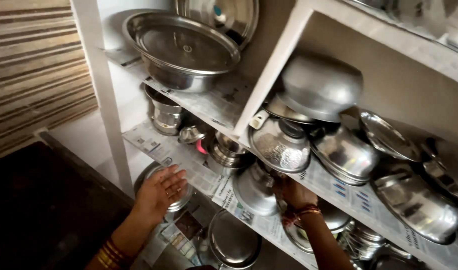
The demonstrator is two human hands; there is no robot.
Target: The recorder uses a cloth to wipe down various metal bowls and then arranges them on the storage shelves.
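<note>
My left hand [161, 191] lies flat with fingers apart on the lid of a round steel container [178, 202] on a low shelf. My right hand [290, 192], bangles at the wrist, grips the rim of a steel pot [254, 187] that is tipped on its side at the edge of the newspaper-lined middle shelf [334, 187]. Just above that pot leans a steel colander [281, 145] with a white handle.
White shelves hold many steel vessels: a wide basin [181, 47] on top left, an upturned bowl [321, 85], stacked bowls [416, 202] at right, small pots [165, 114] behind, plates [234, 242] below. A striped wall [34, 65] stands left, dark floor beneath.
</note>
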